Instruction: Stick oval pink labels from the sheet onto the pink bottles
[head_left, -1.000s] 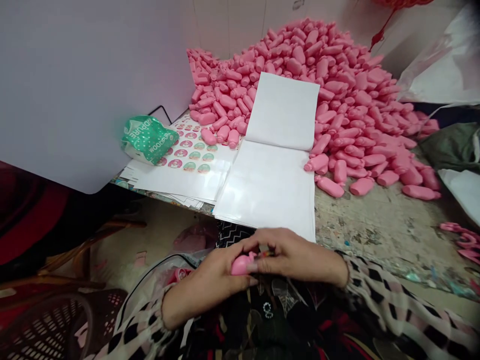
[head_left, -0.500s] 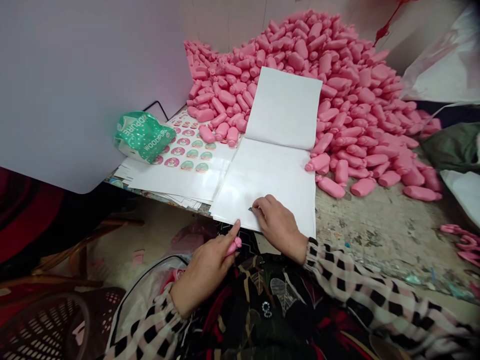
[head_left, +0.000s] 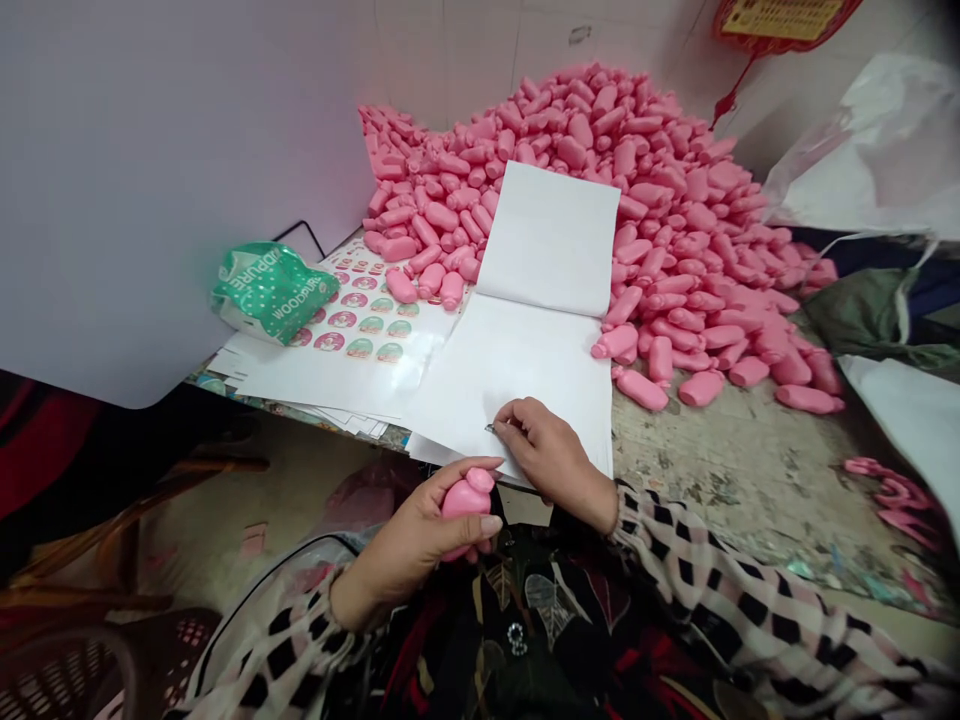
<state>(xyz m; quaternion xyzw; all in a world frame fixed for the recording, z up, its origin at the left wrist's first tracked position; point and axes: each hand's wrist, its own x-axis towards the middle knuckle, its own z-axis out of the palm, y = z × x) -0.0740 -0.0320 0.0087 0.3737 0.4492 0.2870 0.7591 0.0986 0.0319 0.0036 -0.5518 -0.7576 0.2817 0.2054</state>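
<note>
My left hand (head_left: 427, 535) is wrapped around a small pink plastic bottle (head_left: 459, 500), its neck end pointing up and away from me, just off the table's front edge. My right hand (head_left: 547, 450) rests over the near part of a white sheet (head_left: 525, 350), fingers pinched together. From that pinch a tiny dark tip (head_left: 491, 428) sticks out; most of the piece is hidden, so its kind is unclear. A second white leaf (head_left: 551, 240) is folded back behind the sheet, leaning against the pink bottles.
A large heap of pink bottles (head_left: 675, 240) covers the back of the table. Left of the white sheet lie sticker sheets (head_left: 367, 325) and a green packet (head_left: 277, 290). Pink scraps (head_left: 892, 495) lie at right. A plastic basket (head_left: 67, 670) stands below at left.
Both hands were together at the bottle; the right hand has moved forward onto the white sheet. My left hand has turned the bottle, showing more of it, and raised its thumb side toward the sheet's edge.
</note>
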